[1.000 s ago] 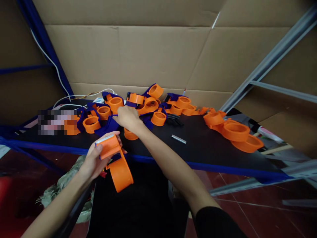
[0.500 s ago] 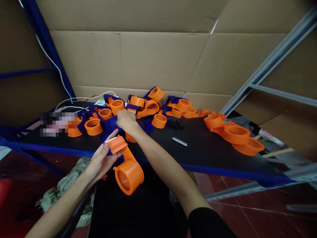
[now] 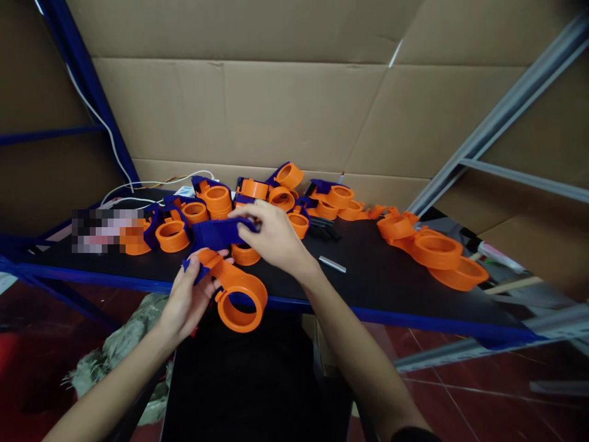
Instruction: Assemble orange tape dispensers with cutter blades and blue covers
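Observation:
My left hand (image 3: pixel 186 299) grips an orange tape-dispenser frame (image 3: pixel 235 293) by its handle end, its round hub ring hanging toward me over the table's front edge. My right hand (image 3: pixel 272 237) holds a dark blue plastic cover (image 3: pixel 216 234) just above the orange frame, its lower end touching the part in my left hand. Behind both hands lies a heap of orange hubs and blue covers (image 3: pixel 257 199) on the black table (image 3: pixel 368 270).
A stack of larger orange rings (image 3: pixel 435 253) sits at the right. A small metal blade (image 3: pixel 332 264) lies near the table's middle. White cables (image 3: pixel 138 184) run along the back left. Cardboard walls stand behind; a grey shelf rail (image 3: pixel 497 116) slants at right.
My right hand lifted a blue cover out of the heap and brought it toward me, onto the orange frame. My left hand turned the frame so its ring faces up.

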The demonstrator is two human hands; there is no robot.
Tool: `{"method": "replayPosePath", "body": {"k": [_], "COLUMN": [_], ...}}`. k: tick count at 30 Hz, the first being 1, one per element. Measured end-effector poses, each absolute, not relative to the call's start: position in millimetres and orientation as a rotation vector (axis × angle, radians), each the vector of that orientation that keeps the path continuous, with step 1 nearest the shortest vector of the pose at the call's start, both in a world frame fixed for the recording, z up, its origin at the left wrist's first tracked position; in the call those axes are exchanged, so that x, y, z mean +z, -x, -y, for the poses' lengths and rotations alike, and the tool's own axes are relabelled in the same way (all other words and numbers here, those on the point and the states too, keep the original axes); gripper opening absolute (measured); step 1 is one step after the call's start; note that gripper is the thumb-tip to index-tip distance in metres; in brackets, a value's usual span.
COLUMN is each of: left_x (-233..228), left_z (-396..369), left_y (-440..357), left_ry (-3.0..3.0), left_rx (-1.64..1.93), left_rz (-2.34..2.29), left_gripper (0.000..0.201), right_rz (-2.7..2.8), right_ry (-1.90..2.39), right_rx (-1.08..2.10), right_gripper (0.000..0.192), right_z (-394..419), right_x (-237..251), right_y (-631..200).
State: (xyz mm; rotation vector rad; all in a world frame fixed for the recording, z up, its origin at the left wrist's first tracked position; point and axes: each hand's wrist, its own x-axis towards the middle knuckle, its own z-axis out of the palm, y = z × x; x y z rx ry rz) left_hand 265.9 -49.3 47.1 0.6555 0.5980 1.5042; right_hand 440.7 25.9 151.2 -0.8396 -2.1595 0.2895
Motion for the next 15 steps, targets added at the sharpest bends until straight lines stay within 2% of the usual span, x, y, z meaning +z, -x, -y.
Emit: {"method": "replayPosePath", "body": {"k": [4,8,15], "left_x": [50.8,53.4,56.2], "left_z": [51.9,54.6,60.6], "left_y": [-269.0,-272.0,-276.8], "left_ry": [-0.600,-0.574,-0.569], "left_rx": [1.463,1.420,1.382], "left_rz": [-0.618,-0.594,-0.544], "left_gripper": [0.039,0.038,0.039], "right_rz": [2.160,2.040,2.057], "right_ry": [0.597,0.366,0.425], "right_rx": [0.336,0.212,0.112], "right_gripper": [0.024,0.029,0.031], "right_z": [12.5,31.8,36.4], "right_x": [122.9,97.8,87.4], "right_y": [-465.5,-475.7,-480.3]}}
